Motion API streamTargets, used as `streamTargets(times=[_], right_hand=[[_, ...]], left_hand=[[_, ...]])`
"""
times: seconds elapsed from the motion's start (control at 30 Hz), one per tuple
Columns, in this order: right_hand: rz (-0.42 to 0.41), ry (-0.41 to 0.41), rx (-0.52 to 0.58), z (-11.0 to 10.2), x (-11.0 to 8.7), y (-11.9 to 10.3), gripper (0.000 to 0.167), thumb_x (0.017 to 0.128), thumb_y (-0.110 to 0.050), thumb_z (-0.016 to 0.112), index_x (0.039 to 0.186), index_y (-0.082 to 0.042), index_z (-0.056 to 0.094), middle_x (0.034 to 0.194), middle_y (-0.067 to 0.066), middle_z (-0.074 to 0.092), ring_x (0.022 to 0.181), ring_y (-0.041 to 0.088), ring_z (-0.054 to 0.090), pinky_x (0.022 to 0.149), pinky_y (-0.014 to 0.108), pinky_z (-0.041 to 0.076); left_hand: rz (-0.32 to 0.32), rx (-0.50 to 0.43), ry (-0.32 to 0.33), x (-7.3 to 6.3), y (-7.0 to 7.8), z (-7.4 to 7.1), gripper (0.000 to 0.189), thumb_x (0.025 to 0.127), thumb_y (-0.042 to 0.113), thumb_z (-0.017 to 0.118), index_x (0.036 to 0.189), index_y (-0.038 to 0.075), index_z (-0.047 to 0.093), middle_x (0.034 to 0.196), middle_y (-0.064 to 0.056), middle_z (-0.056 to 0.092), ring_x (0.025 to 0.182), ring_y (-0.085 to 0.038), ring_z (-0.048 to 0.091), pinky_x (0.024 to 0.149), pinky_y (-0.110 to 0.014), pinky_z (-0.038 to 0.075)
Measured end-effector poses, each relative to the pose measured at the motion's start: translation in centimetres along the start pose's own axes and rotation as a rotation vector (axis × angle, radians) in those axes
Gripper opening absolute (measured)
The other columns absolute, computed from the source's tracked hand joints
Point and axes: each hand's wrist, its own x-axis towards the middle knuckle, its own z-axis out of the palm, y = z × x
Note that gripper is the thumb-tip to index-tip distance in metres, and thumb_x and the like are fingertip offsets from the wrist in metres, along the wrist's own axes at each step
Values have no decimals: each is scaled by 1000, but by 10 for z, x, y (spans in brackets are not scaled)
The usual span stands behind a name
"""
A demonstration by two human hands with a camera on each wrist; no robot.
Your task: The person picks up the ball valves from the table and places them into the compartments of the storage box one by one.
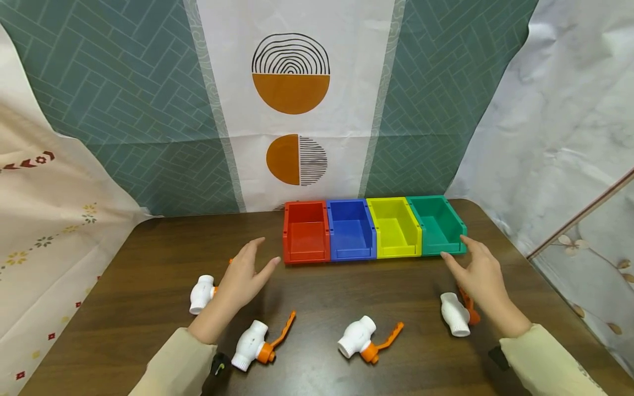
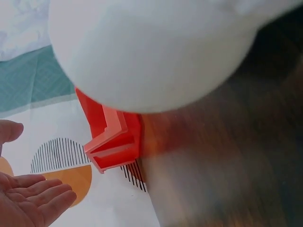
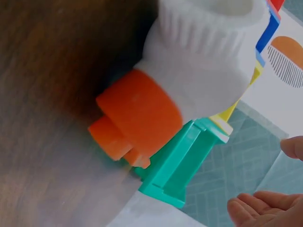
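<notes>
My left hand [image 1: 242, 278] hovers over the table's left side, fingers extended and thumb apart, holding nothing. Partly hidden behind it is a white ball valve [image 1: 201, 295] with an orange fitting. My right hand [image 1: 479, 272] is likewise spread and bare, just in front of the green bin [image 1: 438, 225]. Below that hand lies another white ball valve [image 1: 454, 314] with an orange handle. Between the forearms lie two more such valves, one on the left [image 1: 250, 345] and one nearer the middle [image 1: 358, 336]. In the right wrist view, a valve [image 3: 203, 71] looms close.
Joined side by side at the table's back are a red bin [image 1: 306, 236], a blue bin [image 1: 351, 231], a yellow bin [image 1: 394, 228] and the green one. Patterned cloth [image 1: 307, 121] hangs behind the brown table [image 1: 163, 247], with more cloth at both sides.
</notes>
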Motion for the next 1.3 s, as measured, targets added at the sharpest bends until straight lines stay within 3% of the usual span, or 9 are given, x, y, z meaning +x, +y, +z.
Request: streamTargets(times=[0.43,0.77,1.3], right_hand=[[26,31,-11,-1,13,17,61,92,-28,61,127,19,44,123,41,47,109,56,45,87,68,39],[47,73,-10,0,26,31,56,90,-21,62,124,20,46,118,41,50,104,54,48,86,66,39],[128,14,5,5,44,50,55,95,-25,55,128,19,45,119,40,51,105,53,50,85,64,42]], left_hand=[[-30,-13,-37,12,-2,3,62,92,33,60,135,-7,41,135,-28,49,120,-43,50,97,-57,43],[-16,-12,-39,19,-7,5,59,92,31,60,132,-8,43,132,-29,50,121,-44,49,100,-57,41],[8,-43,-69,33,-15,20,57,91,27,64,128,-11,46,127,-30,55,118,-41,53,98,-52,44]])
